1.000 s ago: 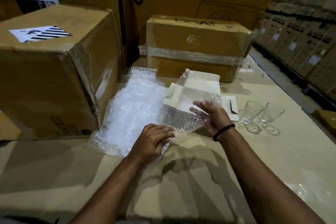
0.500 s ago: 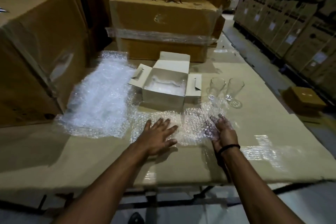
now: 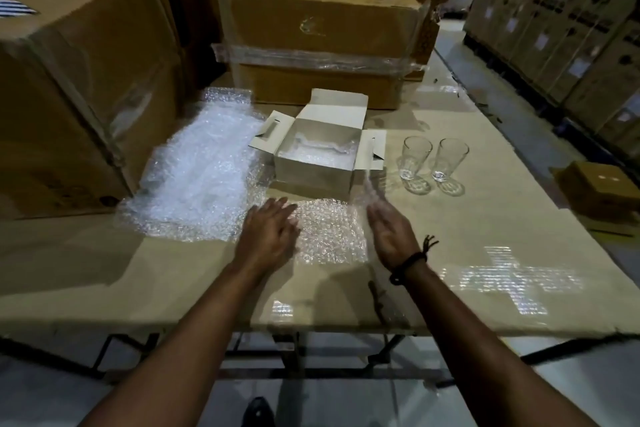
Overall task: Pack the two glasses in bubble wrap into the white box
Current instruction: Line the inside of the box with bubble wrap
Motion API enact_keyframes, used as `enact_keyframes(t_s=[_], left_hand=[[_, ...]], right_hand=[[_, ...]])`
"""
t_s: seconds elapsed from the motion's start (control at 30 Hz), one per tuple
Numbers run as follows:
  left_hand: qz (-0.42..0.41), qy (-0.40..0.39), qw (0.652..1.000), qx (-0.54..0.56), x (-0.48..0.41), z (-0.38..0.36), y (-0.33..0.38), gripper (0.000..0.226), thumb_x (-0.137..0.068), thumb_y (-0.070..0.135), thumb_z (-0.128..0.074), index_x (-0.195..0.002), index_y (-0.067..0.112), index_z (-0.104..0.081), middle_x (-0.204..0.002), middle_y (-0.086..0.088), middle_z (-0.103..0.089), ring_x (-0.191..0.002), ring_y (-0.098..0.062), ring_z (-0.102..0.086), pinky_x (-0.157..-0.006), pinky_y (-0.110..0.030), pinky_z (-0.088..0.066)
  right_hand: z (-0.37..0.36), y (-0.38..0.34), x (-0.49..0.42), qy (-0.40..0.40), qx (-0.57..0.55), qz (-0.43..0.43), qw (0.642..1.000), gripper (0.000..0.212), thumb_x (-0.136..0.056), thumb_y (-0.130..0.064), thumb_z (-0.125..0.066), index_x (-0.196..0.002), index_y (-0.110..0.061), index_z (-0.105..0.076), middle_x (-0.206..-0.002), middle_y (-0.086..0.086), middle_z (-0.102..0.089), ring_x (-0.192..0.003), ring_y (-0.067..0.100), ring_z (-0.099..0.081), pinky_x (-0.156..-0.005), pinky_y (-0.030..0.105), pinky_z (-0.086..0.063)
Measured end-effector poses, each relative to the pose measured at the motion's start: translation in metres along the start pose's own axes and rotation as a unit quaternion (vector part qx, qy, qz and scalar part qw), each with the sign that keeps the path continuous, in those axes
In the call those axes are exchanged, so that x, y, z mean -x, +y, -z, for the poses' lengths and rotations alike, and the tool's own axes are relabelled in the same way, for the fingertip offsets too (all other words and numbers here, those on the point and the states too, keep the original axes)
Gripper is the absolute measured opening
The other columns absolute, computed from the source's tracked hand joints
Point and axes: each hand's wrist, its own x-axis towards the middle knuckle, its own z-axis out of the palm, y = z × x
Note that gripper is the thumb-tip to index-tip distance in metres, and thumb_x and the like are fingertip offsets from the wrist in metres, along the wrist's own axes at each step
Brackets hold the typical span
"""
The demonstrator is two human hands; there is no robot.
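Cartons [image 3: 322, 45] wall the table's [image 3: 485, 236] far side. A wrap pile [image 3: 194, 177] lies left of the open box [image 3: 318, 163]. Our left hand [image 3: 268, 236] presses flat on a wrap sheet [image 3: 329, 232]; our right hand [image 3: 391, 232], fingers straight, meets its lifted edge. The glasses [image 3: 417, 158] stand bare right of the box. We judge them light, slick and fragile, best gripped round the wall, with no obstacle.

A counter [image 3: 485, 236] topped with pale flattened cardboard runs away from the viewer. A large brown carton [image 3: 79, 87] stands on its left side. At the back sits a taped carton [image 3: 322, 45] with a band of clear tape around it. A small brown box [image 3: 601, 189] lies at the right edge. Stacked cartons [image 3: 571, 28] line the aisle beyond.
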Motion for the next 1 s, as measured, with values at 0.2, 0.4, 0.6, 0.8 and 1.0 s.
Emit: enact_keyframes(t_s=[0.2, 0.4, 0.6, 0.8, 1.0], left_hand=[[0.006, -0.088, 0.996, -0.006, 0.008, 0.02, -0.029, 0.03, -0.098, 0.018, -0.046, -0.123, 0.014, -0.063, -0.132, -0.009, -0.059, -0.126, -0.03, -0.05, -0.103, -0.039, -0.031], [0.061, 0.036, 0.994, 0.086, 0.007, 0.033, -0.048, 0.036, -0.095, 0.017, -0.058, -0.13, 0.01, -0.061, -0.131, -0.011, -0.061, -0.121, -0.026, -0.056, -0.101, -0.026, -0.038], [-0.026, -0.097, 0.993, -0.067, -0.006, 0.027, -0.063, 0.049, -0.092, 0.033, -0.032, -0.135, 0.029, -0.057, -0.15, -0.005, -0.044, -0.142, -0.028, -0.031, -0.114, -0.043, -0.021], [-0.031, -0.033, 0.993, -0.105, -0.013, 0.018, -0.064, 0.035, -0.092, 0.039, -0.042, -0.11, 0.032, -0.071, -0.138, 0.003, -0.056, -0.135, -0.024, -0.038, -0.105, -0.04, -0.017], [-0.026, -0.009, 0.994, -0.108, -0.025, 0.014, -0.058, 0.03, -0.088, 0.053, -0.055, -0.104, 0.032, -0.07, -0.132, 0.01, -0.058, -0.126, -0.015, -0.042, -0.099, -0.039, -0.019]], right_hand=[[-0.086, -0.02, -0.013, -0.15, 0.319, 0.067, 0.933, 0.059, -0.095, -0.036, -0.029, -0.15, -0.018, -0.023, -0.157, 0.004, -0.022, -0.144, 0.022, -0.021, -0.116, 0.038, -0.014], [-0.131, -0.005, -0.013, -0.255, 0.447, -0.028, 0.857, 0.062, -0.1, -0.045, -0.026, -0.153, -0.022, -0.004, -0.161, -0.001, 0.001, -0.148, 0.018, 0.002, -0.118, 0.044, 0.003], [-0.122, -0.005, -0.016, -0.295, 0.41, -0.014, 0.863, 0.089, -0.08, -0.075, -0.016, -0.153, -0.024, -0.007, -0.161, 0.002, 0.004, -0.147, 0.016, 0.011, -0.115, 0.044, 0.014], [-0.087, 0.023, -0.029, -0.244, 0.462, -0.08, 0.849, 0.072, -0.094, -0.06, -0.029, -0.152, -0.025, -0.007, -0.161, 0.001, 0.003, -0.147, 0.018, 0.007, -0.116, 0.045, 0.008], [-0.071, 0.026, -0.031, -0.05, 0.396, -0.111, 0.91, 0.069, -0.086, -0.055, -0.053, -0.144, -0.022, -0.034, -0.151, 0.006, -0.034, -0.137, 0.025, -0.032, -0.11, 0.039, -0.025]])
